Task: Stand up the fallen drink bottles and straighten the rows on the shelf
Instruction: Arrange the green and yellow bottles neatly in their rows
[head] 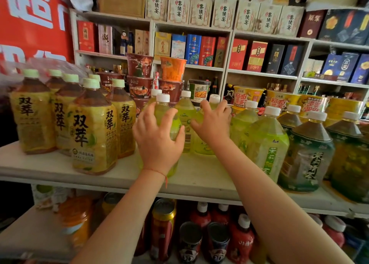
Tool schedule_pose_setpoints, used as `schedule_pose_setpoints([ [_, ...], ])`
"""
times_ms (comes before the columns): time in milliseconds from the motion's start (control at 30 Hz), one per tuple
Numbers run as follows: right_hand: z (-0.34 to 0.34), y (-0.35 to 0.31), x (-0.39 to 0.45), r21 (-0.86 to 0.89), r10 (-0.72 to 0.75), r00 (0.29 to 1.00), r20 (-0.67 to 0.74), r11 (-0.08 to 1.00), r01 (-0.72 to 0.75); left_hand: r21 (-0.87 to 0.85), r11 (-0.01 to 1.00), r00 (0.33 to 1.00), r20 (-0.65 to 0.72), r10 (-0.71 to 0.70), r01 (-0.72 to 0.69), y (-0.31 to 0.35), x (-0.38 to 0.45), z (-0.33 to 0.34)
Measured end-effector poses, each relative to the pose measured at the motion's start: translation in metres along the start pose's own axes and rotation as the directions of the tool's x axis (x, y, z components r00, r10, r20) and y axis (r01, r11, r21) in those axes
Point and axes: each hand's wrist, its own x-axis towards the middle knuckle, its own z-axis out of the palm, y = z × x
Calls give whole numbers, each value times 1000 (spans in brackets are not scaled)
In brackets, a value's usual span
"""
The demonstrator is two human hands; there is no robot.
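Two bare hands are shown reaching onto a white, worn shelf board (199,175) that carries upright plastic drink bottles in loose rows. The left hand (157,136) is spread over the shoulder of a pale yellow-green clear plastic bottle with a white screw cap (163,112); its fingers (146,112) are apart and curved round the bottle's front, so that the bottle can be steadied or nudged into line rather than lifted. A thin red thread (159,172) is worn at that wrist. The right hand (212,124) is laid against a neighbouring yellow-green bottle with a white cap (214,99), fingers likewise splayed and bent over its shoulder. Whether either grip is firm or merely a touch cannot be told. Between the two hands a third bottle of the same kind (186,112) stands untouched, barcode side outward.

To the left, a group of amber tea bottles with yellow labels and pale green caps (92,128) is seen, the front one set forward of its row. To the right, green-labelled bottles (265,142) and dark teal-labelled tea bottles (310,153) stand at the shelf edge. No bottle lying on its side can be made out on this shelf, so the work in hand is judged to be the straightening of the middle row. Stacked instant-noodle cups (139,78) are kept behind the bottles.
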Motion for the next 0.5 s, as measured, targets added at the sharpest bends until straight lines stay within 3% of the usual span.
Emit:
schedule_pose_setpoints([
  [133, 2, -2, -16, 25, -34, 967, -251, 999, 42, -4, 1000, 1000, -14, 5, -5, -1, -1, 0],
  [233, -3, -6, -28, -64, -128, 932, -338, 992, 112, -3, 1000, 1000, -18, 8, -8, -1, -1, 0],
  [400, -16, -10, -37, -219, -311, 877, -366, 945, 244, -11, 1000, 1000, -11, 19, -19, -2, -2, -1],
  [500, -35, -11, -30, -154, -295, 921, -256, 953, 263, -22, 1000, 1000, -7, 16, -16, -1, -1, -2],
])
